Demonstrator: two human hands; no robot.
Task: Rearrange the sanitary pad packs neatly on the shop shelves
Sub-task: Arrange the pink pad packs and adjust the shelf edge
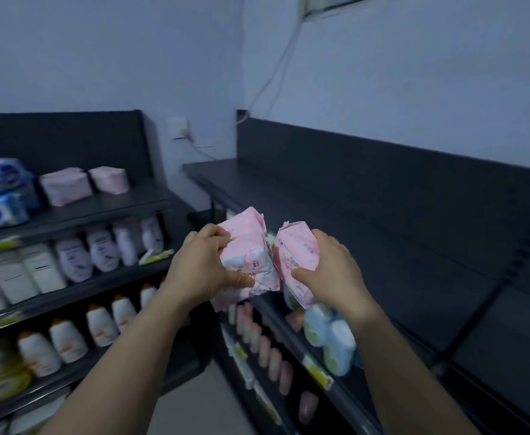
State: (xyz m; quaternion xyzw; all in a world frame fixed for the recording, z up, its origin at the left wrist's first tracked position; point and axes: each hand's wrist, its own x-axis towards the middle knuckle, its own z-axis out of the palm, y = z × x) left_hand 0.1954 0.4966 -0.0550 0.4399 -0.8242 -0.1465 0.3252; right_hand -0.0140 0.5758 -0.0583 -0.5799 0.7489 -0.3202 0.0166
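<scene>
Both hands are closed on pink packs in the air, in front of the dark top shelf [336, 196] on the right; the left hand [204, 268] clamps a pink-and-white pad pack [248, 246], and the right hand [336, 271] clamps a second pink pack [298, 249]; the two packs touch each other between the hands. Below this shelf stand blue-and-green packs [329, 337]; far left of it, on another rack, two pale pink packs [84, 183] sit beside blue packs [0, 193], with white bottles [100, 252] underneath.
</scene>
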